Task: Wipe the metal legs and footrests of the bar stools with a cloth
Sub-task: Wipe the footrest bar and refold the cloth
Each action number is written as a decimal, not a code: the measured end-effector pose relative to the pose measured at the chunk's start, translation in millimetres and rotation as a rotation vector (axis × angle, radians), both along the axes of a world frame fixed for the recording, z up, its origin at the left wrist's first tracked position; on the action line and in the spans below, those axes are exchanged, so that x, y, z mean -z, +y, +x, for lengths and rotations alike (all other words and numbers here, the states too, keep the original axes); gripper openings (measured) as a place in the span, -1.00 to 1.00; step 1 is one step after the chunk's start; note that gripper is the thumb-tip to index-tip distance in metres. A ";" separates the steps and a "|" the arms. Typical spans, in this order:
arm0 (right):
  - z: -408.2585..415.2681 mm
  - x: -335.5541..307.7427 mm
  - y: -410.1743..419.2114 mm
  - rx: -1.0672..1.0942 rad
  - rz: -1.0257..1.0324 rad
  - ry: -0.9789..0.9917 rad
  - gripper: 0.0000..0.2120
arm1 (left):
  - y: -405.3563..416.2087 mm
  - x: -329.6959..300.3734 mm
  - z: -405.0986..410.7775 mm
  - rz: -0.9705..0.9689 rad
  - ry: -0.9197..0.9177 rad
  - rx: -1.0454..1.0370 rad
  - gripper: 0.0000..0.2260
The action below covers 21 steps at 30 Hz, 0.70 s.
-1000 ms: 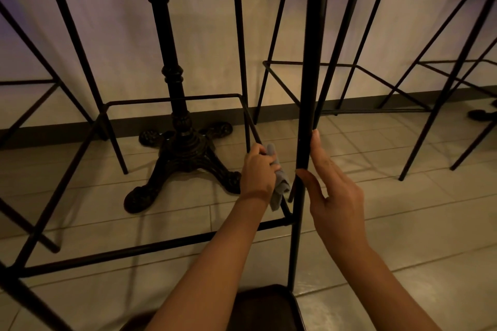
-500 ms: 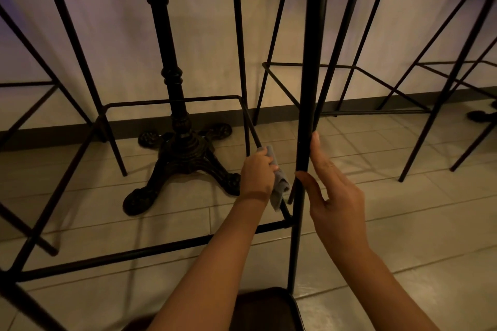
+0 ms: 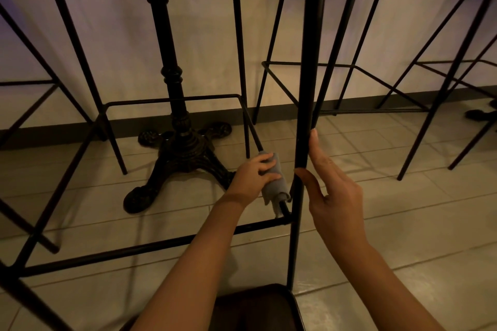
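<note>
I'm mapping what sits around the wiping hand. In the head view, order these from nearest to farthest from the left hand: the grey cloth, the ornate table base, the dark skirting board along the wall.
1. Grey cloth: in the left hand's grip, wrapped round the footrest bar.
2. Ornate table base: on the floor just to the hand's left.
3. Dark skirting board: farthest, at the foot of the wall.

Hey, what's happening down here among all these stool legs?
A person is cleaning a black metal bar stool. Their left hand grips a grey cloth wrapped around the stool's thin black footrest bar, close to the corner where it meets the upright black front leg. Their right hand rests open against that leg, fingers straight, apparently steadying it. An ornate black cast-iron table base stands on the tiled floor behind.
</note>
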State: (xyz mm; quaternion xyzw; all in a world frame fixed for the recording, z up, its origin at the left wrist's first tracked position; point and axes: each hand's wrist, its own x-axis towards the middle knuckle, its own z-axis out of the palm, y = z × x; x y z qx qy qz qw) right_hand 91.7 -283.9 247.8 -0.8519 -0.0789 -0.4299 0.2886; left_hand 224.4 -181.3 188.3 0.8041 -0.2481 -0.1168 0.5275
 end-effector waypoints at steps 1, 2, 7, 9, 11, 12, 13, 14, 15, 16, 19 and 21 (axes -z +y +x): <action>0.6 -0.1 0.0 0.003 0.001 -0.001 -0.50 | -1.3 -1.2 2.0 -0.001 -0.010 -0.022 -0.61; 1.2 -0.1 0.1 0.006 0.003 -0.003 -0.50 | -2.2 -2.5 3.4 0.004 -0.018 -0.036 -0.62; 2.4 1.4 -0.4 0.013 -0.011 -0.015 -0.49 | 1.1 -3.2 -7.8 0.008 -0.003 0.025 -0.63; 2.3 2.2 0.0 0.017 -0.013 -0.008 -0.49 | 2.5 -1.7 -16.9 0.005 -0.006 0.045 -0.64; 2.0 2.2 1.2 0.033 -0.015 -0.007 -0.50 | 3.0 -3.8 -25.1 0.011 -0.017 0.058 -0.64; 2.1 2.0 1.9 0.041 -0.018 -0.010 -0.50 | 3.3 -4.3 -28.2 0.026 -0.027 0.065 -0.64; 2.0 1.9 2.2 0.047 -0.024 -0.015 -0.50 | 2.2 -4.7 -30.7 0.036 -0.033 0.067 -0.64; 2.3 1.8 2.3 0.051 -0.032 -0.023 -0.50 | 2.0 -4.8 -32.8 0.040 -0.026 0.074 -0.64; 2.7 1.9 2.3 0.054 -0.038 -0.028 -0.50 | 3.5 -7.2 -36.6 0.042 -0.014 0.070 -0.65; 2.9 2.0 2.4 0.055 -0.038 -0.028 -0.50 | 4.5 -10.2 -40.8 0.030 0.020 0.061 -0.65; 2.8 3.1 3.0 0.060 -0.030 -0.018 -0.49 | 3.7 -12.8 -44.0 0.021 0.045 0.050 -0.68; 2.2 3.1 3.3 0.061 -0.031 -0.004 -0.49 | 2.0 -19.5 -46.0 -0.021 0.157 0.040 -0.71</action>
